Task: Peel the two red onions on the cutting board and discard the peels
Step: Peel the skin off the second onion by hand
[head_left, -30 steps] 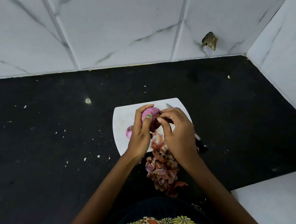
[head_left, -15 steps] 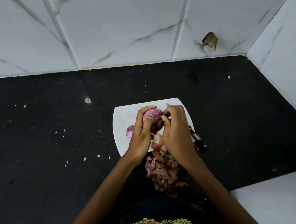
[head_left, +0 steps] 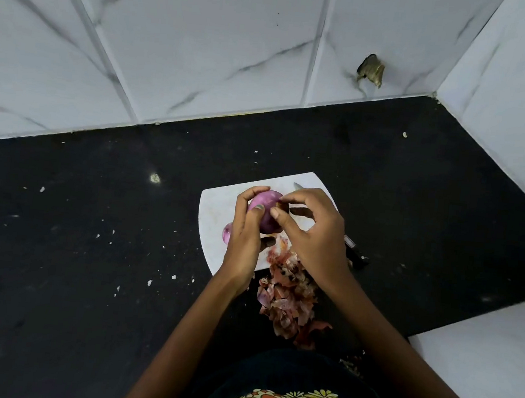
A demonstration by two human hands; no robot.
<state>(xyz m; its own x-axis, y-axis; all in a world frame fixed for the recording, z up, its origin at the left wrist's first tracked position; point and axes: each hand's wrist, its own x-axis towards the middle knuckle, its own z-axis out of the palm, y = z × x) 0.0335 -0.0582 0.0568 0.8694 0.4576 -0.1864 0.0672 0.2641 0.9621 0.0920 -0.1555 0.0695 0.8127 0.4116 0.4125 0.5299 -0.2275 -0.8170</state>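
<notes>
In the head view, the left hand (head_left: 244, 229) is gripping a red onion (head_left: 266, 210) above the white cutting board (head_left: 218, 207), and the right hand (head_left: 315, 233) is pinching a bit of skin at the onion's 2 o'clock side. The second onion (head_left: 226, 232) is lying on the board at 8 o'clock of the first, partly hidden. A pile of peels (head_left: 287, 294) is lying at the board's 5 o'clock edge and on the black desk (head_left: 91, 230), and a knife (head_left: 354, 251) is lying at 3 o'clock.
</notes>
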